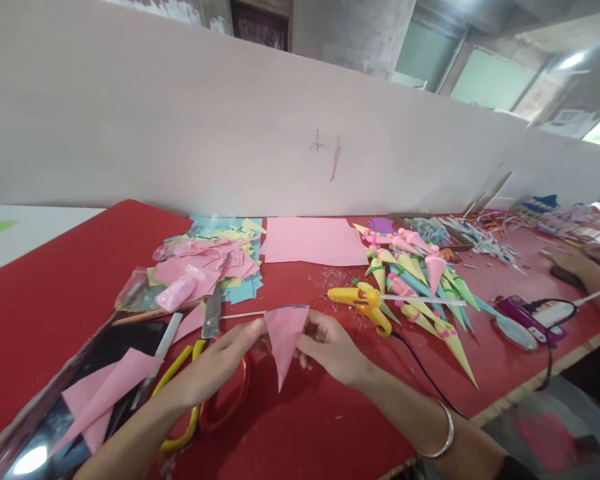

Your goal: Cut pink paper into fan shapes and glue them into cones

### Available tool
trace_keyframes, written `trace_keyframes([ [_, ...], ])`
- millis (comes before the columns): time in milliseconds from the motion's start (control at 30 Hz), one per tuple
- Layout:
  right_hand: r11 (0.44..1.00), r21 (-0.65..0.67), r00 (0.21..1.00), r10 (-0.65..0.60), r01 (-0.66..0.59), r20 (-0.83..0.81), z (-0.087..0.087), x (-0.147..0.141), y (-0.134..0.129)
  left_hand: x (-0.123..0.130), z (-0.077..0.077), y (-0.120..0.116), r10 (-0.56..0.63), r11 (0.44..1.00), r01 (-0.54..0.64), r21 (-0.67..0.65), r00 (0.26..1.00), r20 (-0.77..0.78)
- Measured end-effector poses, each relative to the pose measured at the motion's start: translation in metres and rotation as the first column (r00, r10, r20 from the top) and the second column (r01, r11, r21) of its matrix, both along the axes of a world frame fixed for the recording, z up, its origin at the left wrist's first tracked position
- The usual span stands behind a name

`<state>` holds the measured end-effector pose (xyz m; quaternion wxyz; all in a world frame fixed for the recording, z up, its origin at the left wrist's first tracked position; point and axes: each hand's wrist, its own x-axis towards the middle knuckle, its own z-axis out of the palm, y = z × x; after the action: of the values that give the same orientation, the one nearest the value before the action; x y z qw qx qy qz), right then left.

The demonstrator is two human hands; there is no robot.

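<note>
A pink paper triangle [285,337], point down, is held up over the red table between my two hands. My left hand [243,340] pinches its upper left corner, thumb on top. My right hand [327,343] grips its right edge with thumb and fingers; some fingertips are behind the paper. Under and beside my left wrist lie scissors with yellow and red handles [199,347], their blade pointing away. A thin wooden stick [243,315] lies just behind my left fingers. The yellow glue gun [360,303], with a clear glue stick in it, rests right of my right hand.
Cut pink, yellow and blue paper pieces [215,260] are heaped at the back left. A pink sheet [313,240] lies at the back. Small paper cones [420,280] are piled right. A power strip [535,320] and another person's hand [567,260] are farther right.
</note>
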<state>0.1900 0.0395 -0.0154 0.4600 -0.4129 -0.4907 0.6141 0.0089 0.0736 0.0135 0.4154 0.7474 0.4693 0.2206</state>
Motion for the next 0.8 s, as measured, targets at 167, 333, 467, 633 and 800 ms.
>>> trace_keyframes([
  [167, 0.985, 0.023, 0.984, -0.169, 0.170, -0.061, 0.001, -0.005, -0.003, 0.022, 0.003, -0.015, -0.100, 0.992, 0.107, -0.062, 0.989, 0.111],
  [333, 0.989, -0.007, 0.988, -0.150, 0.150, -0.031, -0.003, -0.007, -0.007, 0.026, -0.003, -0.018, -0.026, 1.000, 0.026, -0.002, 0.997, 0.078],
  [467, 0.989, 0.037, 0.990, -0.142, 0.141, 0.026, -0.008, -0.007, -0.010, 0.021, -0.006, -0.015, -0.034, 0.999, 0.036, -0.020, 0.995, 0.089],
  [633, 0.987, 0.071, 0.986, -0.149, 0.145, 0.067, -0.007, -0.006, -0.013, 0.021, -0.008, -0.015, -0.070, 0.994, 0.078, -0.078, 0.992, 0.102],
  [800, 0.980, 0.010, 0.970, -0.197, 0.197, 0.144, -0.007, -0.006, -0.015, 0.018, -0.007, -0.013, 0.016, 0.999, -0.020, 0.041, 0.995, 0.094],
])
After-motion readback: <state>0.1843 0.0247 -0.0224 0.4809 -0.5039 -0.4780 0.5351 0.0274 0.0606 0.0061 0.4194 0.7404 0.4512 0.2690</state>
